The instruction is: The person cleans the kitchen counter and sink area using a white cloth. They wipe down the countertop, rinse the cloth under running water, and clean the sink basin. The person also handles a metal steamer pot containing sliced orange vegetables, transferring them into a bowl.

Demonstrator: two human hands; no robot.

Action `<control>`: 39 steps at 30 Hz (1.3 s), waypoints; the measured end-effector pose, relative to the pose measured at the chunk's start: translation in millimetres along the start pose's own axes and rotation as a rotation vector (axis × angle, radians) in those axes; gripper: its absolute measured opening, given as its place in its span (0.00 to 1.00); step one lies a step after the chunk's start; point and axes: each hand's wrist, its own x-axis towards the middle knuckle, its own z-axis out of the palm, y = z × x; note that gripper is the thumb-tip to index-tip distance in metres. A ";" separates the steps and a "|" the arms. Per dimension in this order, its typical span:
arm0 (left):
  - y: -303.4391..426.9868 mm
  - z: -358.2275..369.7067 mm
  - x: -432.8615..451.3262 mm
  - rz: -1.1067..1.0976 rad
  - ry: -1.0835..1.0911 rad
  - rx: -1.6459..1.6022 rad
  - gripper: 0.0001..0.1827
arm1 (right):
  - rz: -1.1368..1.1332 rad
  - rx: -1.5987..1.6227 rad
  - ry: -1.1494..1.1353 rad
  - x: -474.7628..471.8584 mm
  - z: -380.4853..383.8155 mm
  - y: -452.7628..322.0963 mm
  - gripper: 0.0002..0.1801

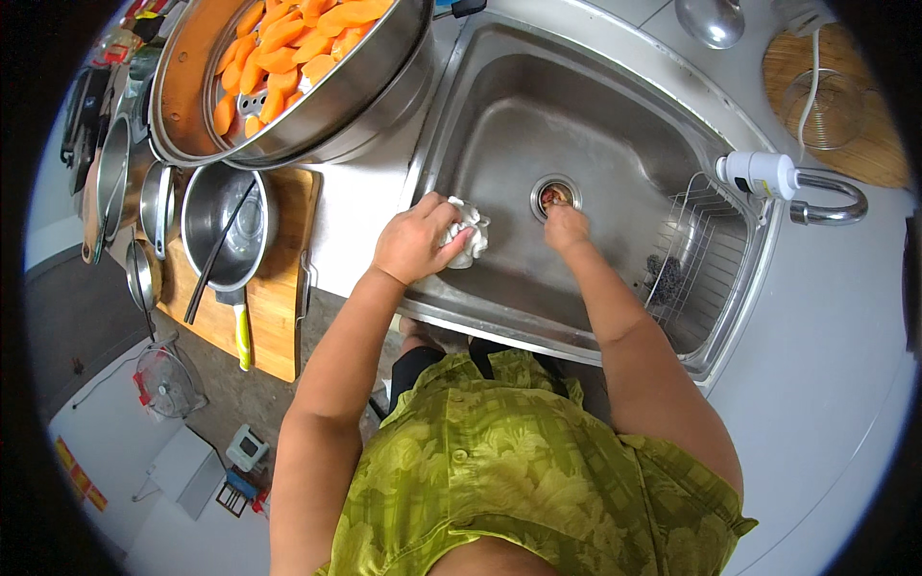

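A crumpled white cloth or paper wad is gripped in my left hand, over the near left rim of the stainless steel sink. My right hand reaches down to the drain in the sink's floor. Its fingertips are at the reddish and pale scraps inside the drain opening. Whether those fingers are pinching the scraps or only touching them is hidden by the hand itself.
Left of the sink stands a large steel steamer with sliced carrots. Beside it a saucepan with black chopsticks rests on a wooden board. A wire basket with a scouring pad and a faucet are at right.
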 end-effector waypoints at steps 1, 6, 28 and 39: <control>-0.1 -0.2 -0.5 0.004 0.005 -0.003 0.11 | -0.013 0.015 0.072 -3.3 0.5 1.8 0.12; -4.0 -0.8 -3.2 0.017 0.000 -0.025 0.12 | -0.030 0.047 0.322 -24.7 3.2 4.3 0.10; -2.5 -66.0 -97.7 -0.753 -0.391 -2.141 0.29 | 0.250 0.042 0.836 -191.5 -66.1 -147.5 0.07; -23.3 -122.9 -225.5 -0.673 -0.638 -2.407 0.24 | 0.284 -0.060 0.941 -231.0 -40.4 -193.8 0.05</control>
